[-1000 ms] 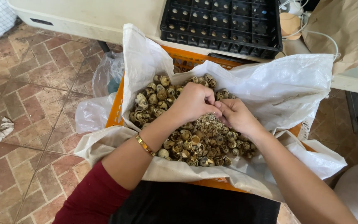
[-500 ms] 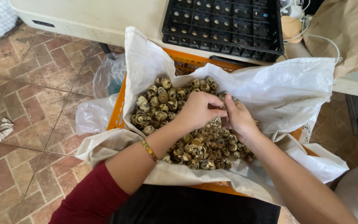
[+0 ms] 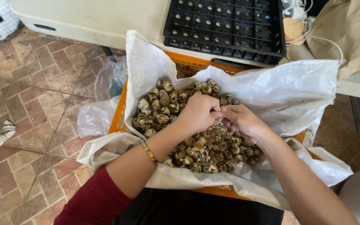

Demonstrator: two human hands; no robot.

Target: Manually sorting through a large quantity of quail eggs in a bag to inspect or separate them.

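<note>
Centrally, an orange crate lined with a white woven sack holds a heap of speckled quail eggs, many cracked. At 12 o'clock, a black cell tray rests on a table. Both hands meet above the heap: the left hand is curled, fingertips pinched on a small piece; the right hand is half-closed, fingertips touching it.

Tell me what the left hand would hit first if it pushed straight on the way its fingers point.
The left hand points right, fingertips already meeting the right hand above the speckled eggshells. It would likely press into those fingers first; depth between them is hard to judge.
</note>
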